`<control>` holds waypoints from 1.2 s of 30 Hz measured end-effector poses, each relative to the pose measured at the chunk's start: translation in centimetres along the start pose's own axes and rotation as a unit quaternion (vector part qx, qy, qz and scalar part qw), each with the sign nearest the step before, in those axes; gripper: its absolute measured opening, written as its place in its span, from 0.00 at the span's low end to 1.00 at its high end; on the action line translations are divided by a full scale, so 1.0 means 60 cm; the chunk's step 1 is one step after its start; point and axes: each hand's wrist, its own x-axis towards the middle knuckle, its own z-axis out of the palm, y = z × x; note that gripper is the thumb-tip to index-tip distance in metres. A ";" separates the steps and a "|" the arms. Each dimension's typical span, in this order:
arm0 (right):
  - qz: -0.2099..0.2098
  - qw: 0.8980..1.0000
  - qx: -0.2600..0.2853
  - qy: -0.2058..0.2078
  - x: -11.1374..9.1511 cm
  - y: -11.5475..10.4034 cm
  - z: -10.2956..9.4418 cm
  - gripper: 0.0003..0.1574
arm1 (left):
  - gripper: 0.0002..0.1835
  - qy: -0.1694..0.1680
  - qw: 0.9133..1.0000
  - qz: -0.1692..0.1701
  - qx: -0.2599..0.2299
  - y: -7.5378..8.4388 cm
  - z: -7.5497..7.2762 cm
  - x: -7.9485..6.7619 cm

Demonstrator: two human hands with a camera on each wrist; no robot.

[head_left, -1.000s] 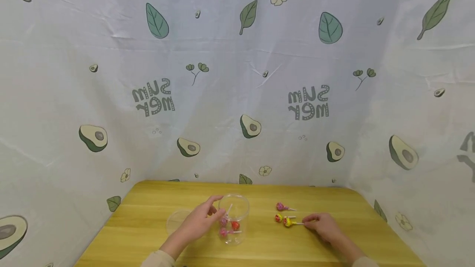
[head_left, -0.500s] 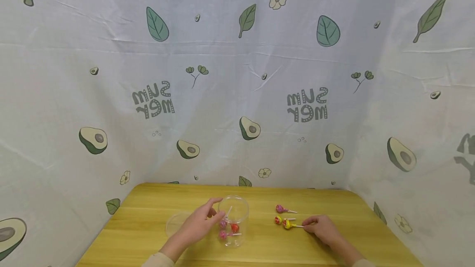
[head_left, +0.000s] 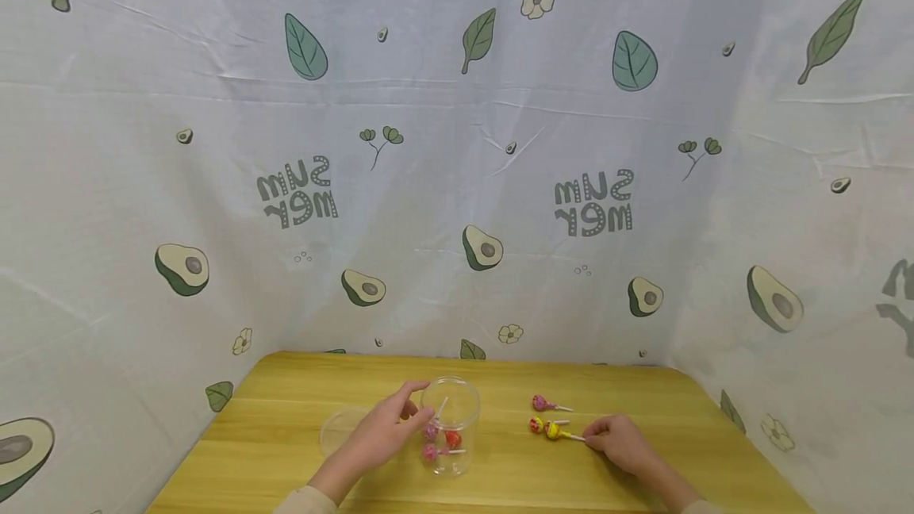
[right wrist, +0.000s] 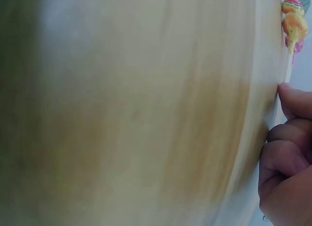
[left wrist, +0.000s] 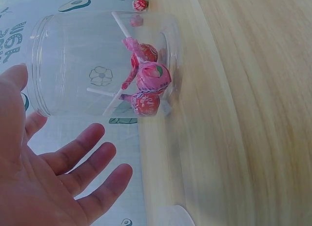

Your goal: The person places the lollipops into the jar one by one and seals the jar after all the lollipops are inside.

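Note:
In the head view, a clear plastic jar (head_left: 450, 419) stands upright with several wrapped lollipops (left wrist: 153, 77) inside, pink and red. My left hand (head_left: 385, 427) holds the jar near its rim with thumb and index finger; in the left wrist view the other fingers spread away from its wall. To the right, my right hand (head_left: 620, 441) pinches the stick end of a yellow lollipop (head_left: 553, 430), whose head is at the table. Right beside it lies another yellow-and-red lollipop (head_left: 535, 424), and a pink lollipop (head_left: 539, 402) lies farther back.
A clear round lid (head_left: 334, 428) lies on the wooden table (head_left: 500, 490) left of the jar, partly behind my left forearm. A white patterned curtain (head_left: 443, 181) hangs behind the table and at both sides.
The head view tilts slightly. My right hand keeps its pinch on the yellow lollipop's stick, and my left hand stays at the jar; little else differs.

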 end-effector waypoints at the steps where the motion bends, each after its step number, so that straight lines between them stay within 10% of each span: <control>1: -0.005 1.000 -0.002 -0.004 0.000 0.000 -0.001 0.04 | 0.33 0.000 1.000 0.000 -0.001 -0.001 0.001 0.000; 17: -0.084 0.994 0.018 -0.067 0.004 0.017 -0.018 0.05 | 0.33 -0.006 1.000 -0.012 -0.013 0.003 -0.001 0.000; 36: -0.056 0.993 0.035 -0.093 -0.002 -0.021 -0.052 0.11 | 0.33 -0.004 1.000 -0.001 -0.009 0.005 -0.003 -0.009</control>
